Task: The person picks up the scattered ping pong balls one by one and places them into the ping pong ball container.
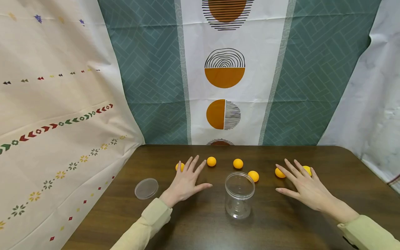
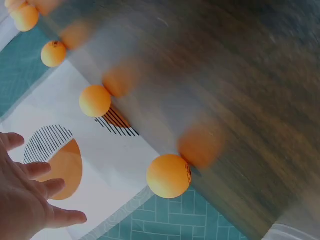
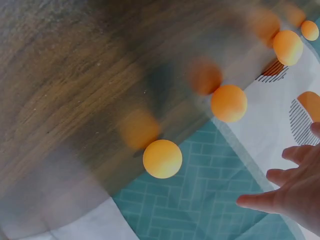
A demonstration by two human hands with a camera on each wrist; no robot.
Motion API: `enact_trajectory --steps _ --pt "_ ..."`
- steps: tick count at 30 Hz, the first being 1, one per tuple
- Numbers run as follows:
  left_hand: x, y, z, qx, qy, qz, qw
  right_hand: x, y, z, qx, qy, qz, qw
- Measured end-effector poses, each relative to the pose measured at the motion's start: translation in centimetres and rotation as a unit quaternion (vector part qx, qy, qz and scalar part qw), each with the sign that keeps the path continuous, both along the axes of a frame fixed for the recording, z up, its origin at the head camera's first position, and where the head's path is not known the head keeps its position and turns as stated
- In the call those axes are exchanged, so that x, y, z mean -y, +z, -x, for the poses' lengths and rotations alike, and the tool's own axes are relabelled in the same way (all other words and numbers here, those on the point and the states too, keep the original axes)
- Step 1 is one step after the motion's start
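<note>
My left hand (image 1: 185,181) is held over the table with its fingers spread, holding nothing. One orange ping-pong ball (image 1: 180,167) shows partly behind its fingers. On the other side, my right hand (image 1: 304,189) has its fingers spread too, with an orange ball (image 1: 280,172) and a yellower ball (image 1: 307,170) by its fingertips. Between the hands stands a clear open jar (image 1: 239,198), upright. Another ball (image 1: 253,176) sits just behind the jar's rim. In the left wrist view, a ball (image 2: 169,176) lies ahead of the spread fingers (image 2: 67,217).
Two more balls, a left one (image 1: 211,161) and a right one (image 1: 238,163), lie towards the back of the dark wooden table (image 1: 200,225). A clear round lid (image 1: 146,189) lies flat left of my left hand. A patterned cloth (image 1: 150,69) hangs behind the table.
</note>
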State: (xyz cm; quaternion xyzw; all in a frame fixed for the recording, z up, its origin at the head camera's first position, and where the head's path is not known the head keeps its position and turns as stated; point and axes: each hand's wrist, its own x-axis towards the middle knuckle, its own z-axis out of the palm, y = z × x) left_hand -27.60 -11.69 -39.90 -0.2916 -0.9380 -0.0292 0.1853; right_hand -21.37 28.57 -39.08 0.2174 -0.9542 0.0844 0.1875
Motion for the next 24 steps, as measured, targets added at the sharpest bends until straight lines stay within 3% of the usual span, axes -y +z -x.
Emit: enact_trajectory --steps 6,12,20,24 --pt "-0.4 -0.1 -0.3 0.013 -0.036 -0.029 0.9989 0.2 0.1 0.0 -0.004 0.005 -0.004 1.0" --pt "-0.9 0.0 -0.6 0.054 -0.073 -0.064 0.9938 0.4 0.2 0.1 -0.003 0.008 -0.002 1.0" --pt "-1.9 0.6 -1.1 0.127 -0.144 -0.151 0.9698 0.6 0.2 0.0 -0.02 0.018 0.0 1.0" --pt "-2.2 0.8 -1.3 0.165 -0.162 -0.18 0.9561 0.7 0.2 0.0 -0.02 0.017 0.005 1.0"
